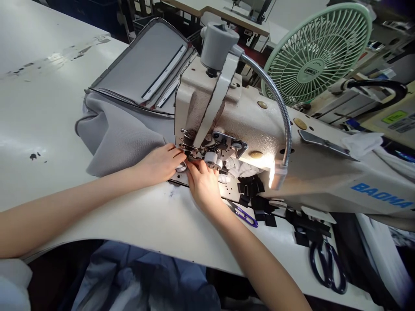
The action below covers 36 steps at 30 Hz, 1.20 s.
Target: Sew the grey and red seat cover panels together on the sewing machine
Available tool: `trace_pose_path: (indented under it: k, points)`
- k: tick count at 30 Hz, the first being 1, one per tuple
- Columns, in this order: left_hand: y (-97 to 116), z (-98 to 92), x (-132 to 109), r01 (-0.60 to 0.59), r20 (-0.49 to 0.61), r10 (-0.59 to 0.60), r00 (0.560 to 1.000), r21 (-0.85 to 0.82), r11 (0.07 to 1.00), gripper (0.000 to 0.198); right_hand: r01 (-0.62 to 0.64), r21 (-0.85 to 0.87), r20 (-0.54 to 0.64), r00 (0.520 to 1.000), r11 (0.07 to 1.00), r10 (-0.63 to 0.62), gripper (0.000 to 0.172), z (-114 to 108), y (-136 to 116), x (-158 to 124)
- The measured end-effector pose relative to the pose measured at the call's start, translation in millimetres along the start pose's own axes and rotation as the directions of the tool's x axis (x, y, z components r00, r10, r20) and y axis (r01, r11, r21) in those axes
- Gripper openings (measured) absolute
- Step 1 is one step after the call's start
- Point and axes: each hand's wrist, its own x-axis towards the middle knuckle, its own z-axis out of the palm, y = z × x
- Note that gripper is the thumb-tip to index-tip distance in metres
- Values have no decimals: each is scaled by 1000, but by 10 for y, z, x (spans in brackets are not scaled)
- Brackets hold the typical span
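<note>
A cream industrial sewing machine (259,129) stands on a white table (48,108). My left hand (158,164) rests at the needle area, its fingertips touching a small round metal part (181,166) on the needle plate. My right hand (202,183) is right beside it under the presser foot (194,156), fingers pinched together at the same spot; what they hold is hidden. Grey fabric (119,134) lies bunched just left of the needle, touching my left hand.
A grey panel with zipper strips (145,65) lies behind the fabric. Small black pieces (256,194), purple thread snips (244,214) and large black scissors (327,263) lie on the table right of my hands. A green fan (316,52) stands at the back. A gooseneck lamp (275,172) shines on the machine bed.
</note>
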Motion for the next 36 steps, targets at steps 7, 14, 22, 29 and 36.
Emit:
trace_pose_path:
  k: [7, 14, 22, 29, 36]
  points:
    - [-316, -772, -336, 74, -135, -87, 987, -103, 992, 44, 44, 111, 41, 998, 993, -49, 20, -105, -137, -208]
    - [-1949, -725, -639, 778, -38, -882, 469, -456, 433, 96, 455, 111, 83, 882, 884, -464, 44, 91, -874, 54]
    - [-2052, -735, -642, 499, 150, -864, 481, -857, 129, 88, 231, -290, 122, 971, 929, -203, 38, -340, -1004, 492]
    - [-1996, -1253, -441, 257, -88, -866, 493, -936, 242, 97, 113, -419, 105, 992, 901, -76, 48, -320, -982, 497]
    - [-1846, -1525, -132, 229, -163, -832, 530, -918, 325, 100, 121, -270, 49, 993, 955, -112, 51, -73, -1061, 657]
